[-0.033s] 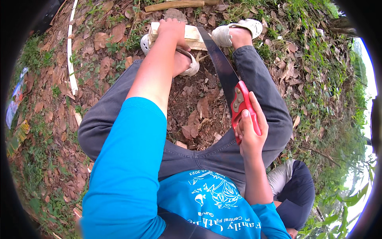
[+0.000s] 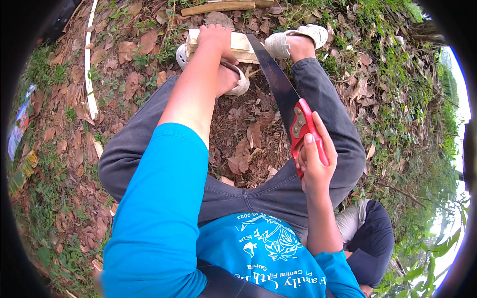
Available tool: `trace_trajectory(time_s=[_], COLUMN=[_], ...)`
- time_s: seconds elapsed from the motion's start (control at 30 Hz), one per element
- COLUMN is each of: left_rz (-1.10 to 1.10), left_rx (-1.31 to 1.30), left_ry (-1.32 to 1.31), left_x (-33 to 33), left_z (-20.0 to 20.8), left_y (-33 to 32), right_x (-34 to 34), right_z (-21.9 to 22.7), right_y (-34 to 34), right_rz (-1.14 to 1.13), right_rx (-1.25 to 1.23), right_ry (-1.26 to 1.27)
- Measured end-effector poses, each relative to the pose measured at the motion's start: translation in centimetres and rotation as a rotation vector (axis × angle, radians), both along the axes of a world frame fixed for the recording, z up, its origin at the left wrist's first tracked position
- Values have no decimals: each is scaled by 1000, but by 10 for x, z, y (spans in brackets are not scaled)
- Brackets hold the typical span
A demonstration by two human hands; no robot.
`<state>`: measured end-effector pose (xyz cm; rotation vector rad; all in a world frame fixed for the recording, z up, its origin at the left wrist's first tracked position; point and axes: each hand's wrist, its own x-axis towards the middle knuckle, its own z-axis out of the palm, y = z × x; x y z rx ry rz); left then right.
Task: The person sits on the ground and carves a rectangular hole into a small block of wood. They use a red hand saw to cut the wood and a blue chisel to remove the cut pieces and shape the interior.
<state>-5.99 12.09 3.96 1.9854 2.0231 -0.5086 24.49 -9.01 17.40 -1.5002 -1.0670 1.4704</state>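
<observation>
My left hand [image 2: 215,40] is closed over a pale wooden piece [image 2: 242,43], fingers over its far side and thumb on the near side. Beneath or against the wood is my left foot in a light clog [image 2: 242,84]. My right hand [image 2: 318,166] grips the red handle of a hand saw [image 2: 279,82], its thumb along the grip. The dark, tapering saw blade slants up and left, its tip beside the wood's right end. Whether the teeth touch the wood I cannot tell.
My right foot in a light clog [image 2: 314,34] stands right of the blade. Dry leaves and grass cover the ground. A wooden stick [image 2: 218,7] lies beyond the wood, and a long white strip [image 2: 89,69] at left. Another person [image 2: 370,238] is close by at lower right.
The saw and my right hand have shifted very slightly up and to the right. My left hand and the wood stay in place.
</observation>
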Motion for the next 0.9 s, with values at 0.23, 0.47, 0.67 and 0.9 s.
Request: trace_trajectory(time_s=[0.23,0.47,0.67,0.9], left_rz=[7,-18,-30,-4], left_rx=[-27,-17,-14,-29], left_ry=[-19,-14,-10,-17], left_x=[4,-7,-2,-6], left_z=[1,-3,3,-2], left_y=[3,9,6,11], right_x=[-49,-2,4,0], right_z=[42,5,28,42], right_y=[19,-5,-28,-14], right_rz=[330,1,-57,-10], right_rx=[252,-10,6,41], right_ry=[-169,99,167,159])
